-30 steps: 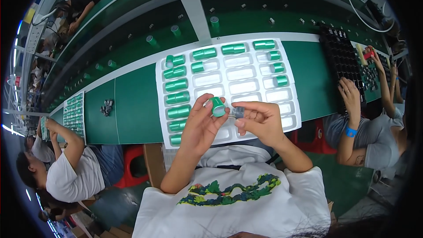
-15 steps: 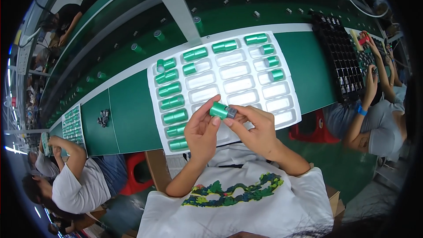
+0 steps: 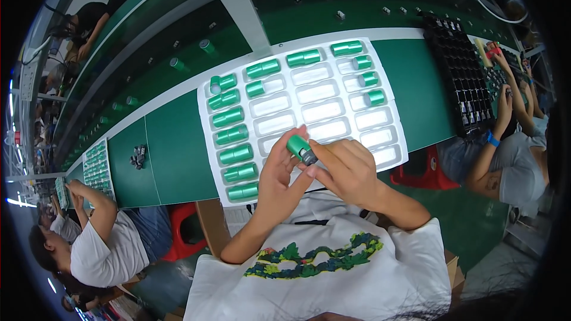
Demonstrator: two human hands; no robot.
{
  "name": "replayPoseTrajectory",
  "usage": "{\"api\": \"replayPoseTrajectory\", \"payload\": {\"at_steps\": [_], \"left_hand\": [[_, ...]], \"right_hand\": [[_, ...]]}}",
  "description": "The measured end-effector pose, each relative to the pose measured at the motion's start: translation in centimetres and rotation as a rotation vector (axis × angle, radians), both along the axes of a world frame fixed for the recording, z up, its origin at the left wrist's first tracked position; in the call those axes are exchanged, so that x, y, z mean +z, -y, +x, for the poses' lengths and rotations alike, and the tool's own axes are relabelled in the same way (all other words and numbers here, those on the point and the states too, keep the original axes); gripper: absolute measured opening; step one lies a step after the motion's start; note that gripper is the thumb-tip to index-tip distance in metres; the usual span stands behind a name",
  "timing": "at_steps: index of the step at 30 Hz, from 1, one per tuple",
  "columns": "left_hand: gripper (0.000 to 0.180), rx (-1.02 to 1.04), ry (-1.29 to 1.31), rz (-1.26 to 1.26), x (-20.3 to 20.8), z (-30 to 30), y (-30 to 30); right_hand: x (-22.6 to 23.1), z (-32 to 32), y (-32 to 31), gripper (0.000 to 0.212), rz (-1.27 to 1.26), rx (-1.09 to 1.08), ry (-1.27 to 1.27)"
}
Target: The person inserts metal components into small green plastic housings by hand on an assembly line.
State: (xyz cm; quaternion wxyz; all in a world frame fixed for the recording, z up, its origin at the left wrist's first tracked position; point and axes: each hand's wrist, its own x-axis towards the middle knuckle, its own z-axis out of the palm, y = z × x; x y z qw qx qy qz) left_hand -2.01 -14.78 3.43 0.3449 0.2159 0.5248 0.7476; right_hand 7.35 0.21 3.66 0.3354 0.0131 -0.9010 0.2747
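Note:
A shiny green cylinder (image 3: 297, 144) is tilted in front of my chest, over the near part of a white molded tray (image 3: 270, 144). My left hand (image 3: 278, 172) is closed around its upper end with fingers and thumb. A dark grey piece (image 3: 308, 158) sticks out of the cylinder's lower end, pinched by the thumb and fingers of my right hand (image 3: 348, 173). Green cylinders (image 3: 232, 134) fill the tray's left column and lie in several pockets along the far row. Shorter green pieces (image 3: 375, 97) sit in pockets at the right, and one more (image 3: 255, 88) in the second column.
A green conveyor (image 3: 285, 9) beyond the tray carries upright green cylinders (image 3: 206, 46) and small parts; a grey post (image 3: 235, 6) rises before it. Dark parts (image 3: 138, 157) are piled at the left. A black tray (image 3: 461, 77) stands right. People work on both sides near red stools (image 3: 427, 172).
The held cylinder has turned so its grey end points more downward. My right hand has shifted down and rolled over slightly. Items on the conveyor have drifted left, one cylinder passing behind the post.

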Motion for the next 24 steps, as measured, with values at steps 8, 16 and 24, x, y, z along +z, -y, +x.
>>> {"api": "replayPoseTrajectory", "payload": {"at_steps": [8, 16, 24], "left_hand": [[0.050, -0.101, 0.262, -0.073, -0.3, -1.6, -1.7], [0.056, 0.117, -0.114, -0.045, -1.7, -2.2, -2.6], [0.047, -0.104, -0.009, -0.107, -2.5, -4.2, -2.1]], "right_hand": [[0.3, -0.8, -0.4, 0.053, 0.254, -0.070, 0.164], [0.1, -2.3, -0.3, 0.054, 0.285, -0.062, 0.203], [-0.9, -2.4, -0.8, 0.059, 0.352, -0.010, 0.207]]}}
